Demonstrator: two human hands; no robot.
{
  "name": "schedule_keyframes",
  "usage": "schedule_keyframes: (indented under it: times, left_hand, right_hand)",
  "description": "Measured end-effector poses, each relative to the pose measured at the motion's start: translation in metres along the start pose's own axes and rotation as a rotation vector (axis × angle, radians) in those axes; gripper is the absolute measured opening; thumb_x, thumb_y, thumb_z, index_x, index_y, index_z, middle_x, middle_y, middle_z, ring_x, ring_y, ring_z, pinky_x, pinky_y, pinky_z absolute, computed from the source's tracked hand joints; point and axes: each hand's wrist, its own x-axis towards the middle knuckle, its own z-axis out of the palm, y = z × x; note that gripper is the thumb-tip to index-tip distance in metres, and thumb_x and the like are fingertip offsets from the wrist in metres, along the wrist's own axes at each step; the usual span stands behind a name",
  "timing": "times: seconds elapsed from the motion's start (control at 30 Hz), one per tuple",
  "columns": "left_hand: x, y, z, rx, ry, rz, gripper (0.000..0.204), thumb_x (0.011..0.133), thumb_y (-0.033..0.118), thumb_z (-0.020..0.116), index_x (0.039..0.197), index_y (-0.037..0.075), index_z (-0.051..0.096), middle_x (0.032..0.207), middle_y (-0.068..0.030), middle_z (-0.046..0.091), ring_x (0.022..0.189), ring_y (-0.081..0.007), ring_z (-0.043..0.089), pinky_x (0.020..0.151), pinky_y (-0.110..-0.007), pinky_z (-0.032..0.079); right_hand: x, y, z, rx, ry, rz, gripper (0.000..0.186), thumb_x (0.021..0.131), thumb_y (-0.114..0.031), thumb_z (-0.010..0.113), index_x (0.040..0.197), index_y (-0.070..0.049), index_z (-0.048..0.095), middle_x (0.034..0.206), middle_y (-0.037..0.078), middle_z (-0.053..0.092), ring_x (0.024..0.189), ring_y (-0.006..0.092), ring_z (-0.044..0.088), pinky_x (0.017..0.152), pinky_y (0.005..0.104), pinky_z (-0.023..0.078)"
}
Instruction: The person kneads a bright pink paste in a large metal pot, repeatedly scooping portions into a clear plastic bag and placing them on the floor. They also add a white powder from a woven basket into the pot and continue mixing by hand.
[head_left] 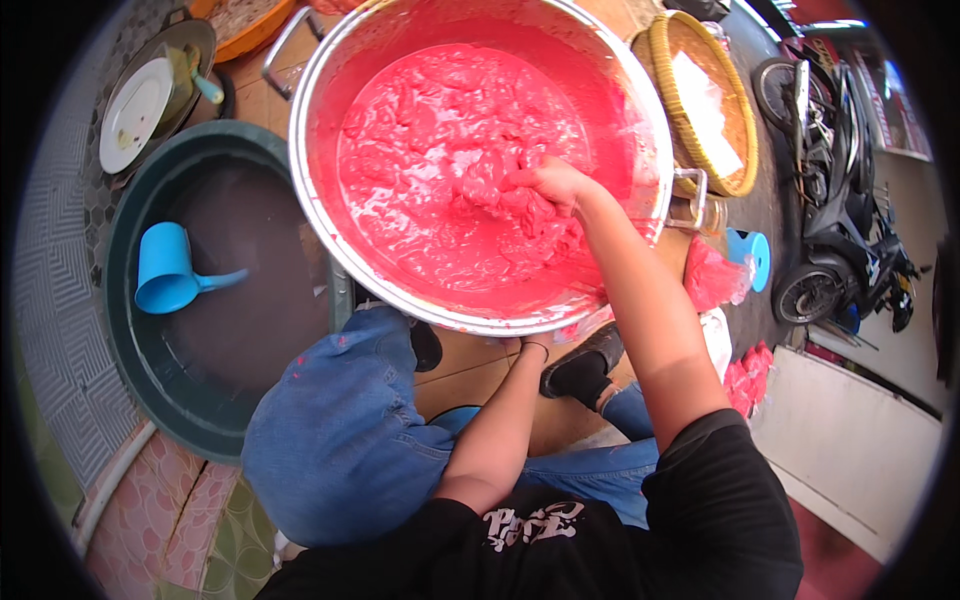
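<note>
A large silver metal pot [660, 185] fills the upper middle, its inside walls smeared pink. Thick, wet, lumpy pink mixture [430, 160] covers its bottom. My right hand [553, 186] reaches in over the right side, closed around a clump of the mixture, with the fingers partly coated and buried in it. Below the pot's near rim, my left hand [528, 343] shows only at the wrist, which wears a thin dark band. Its fingers are hidden by the rim. Pink plastic [590, 326] lies beside it.
At left stands a dark green tub [125, 330] of murky water with a blue dipper [165, 265]. A white plate [135, 115] rests behind it. A woven basket [660, 60], pink plastic bag [708, 275], blue lid [757, 262] and motorcycle [835, 190] are at right.
</note>
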Motion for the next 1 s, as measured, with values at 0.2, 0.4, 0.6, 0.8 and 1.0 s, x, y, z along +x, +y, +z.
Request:
schedule_keyframes:
  times: [0.2,0.4,0.6,0.8,1.0]
  left_hand:
    - [-0.018,0.044,-0.052,-0.053,-0.007,-0.124,0.042,0.086,0.037,0.045,0.112,0.007,0.056,0.115,-0.0140,0.057,0.104,-0.0307,0.053,0.089,-0.040,0.040]
    - [0.024,-0.009,0.018,-0.164,0.247,0.027,0.035,0.086,0.031,0.046,0.103,0.004,0.060,0.104,-0.0166,0.061,0.094,-0.0318,0.056,0.083,-0.040,0.042]
    - [0.016,0.001,0.014,-0.435,0.246,-0.060,0.037,0.083,0.027,0.052,0.108,0.000,0.058,0.113,-0.0153,0.058,0.100,-0.0273,0.054,0.084,-0.035,0.042]
    - [-0.010,0.037,-0.029,-0.834,0.156,-0.065,0.054,0.086,0.031,0.054,0.126,-0.003,0.042,0.132,-0.0110,0.042,0.117,-0.0203,0.042,0.097,-0.031,0.034]
    - [-0.013,0.045,-0.036,-0.879,0.123,-0.077,0.059,0.085,0.032,0.057,0.129,-0.002,0.040,0.134,-0.0110,0.041,0.118,-0.0224,0.041,0.097,-0.032,0.034]
  right_hand:
    - [-0.047,0.042,-0.031,0.709,-0.018,-0.155,0.022,0.082,-0.006,0.057,0.102,0.004,0.057,0.091,0.017,0.064,0.078,0.0238,0.066,0.069,0.0354,0.057]
    - [-0.144,0.053,-0.060,0.889,0.005,-0.440,0.028,0.084,-0.013,0.057,0.108,0.001,0.053,0.098,0.015,0.063,0.087,0.0249,0.063,0.079,0.0396,0.052]
    - [-0.224,0.104,-0.081,0.896,0.229,-0.484,0.030,0.087,-0.017,0.053,0.110,0.001,0.052,0.098,0.017,0.062,0.081,0.0253,0.064,0.063,0.0387,0.055]
    - [-0.211,0.172,-0.085,0.993,0.351,-0.212,0.029,0.088,-0.017,0.051,0.109,0.002,0.052,0.095,0.016,0.063,0.079,0.0255,0.064,0.061,0.0397,0.055]
    - [-0.130,0.175,-0.040,1.157,0.210,0.206,0.023,0.090,-0.015,0.044,0.103,0.002,0.052,0.089,0.014,0.064,0.077,0.0258,0.064,0.058,0.0384,0.055]
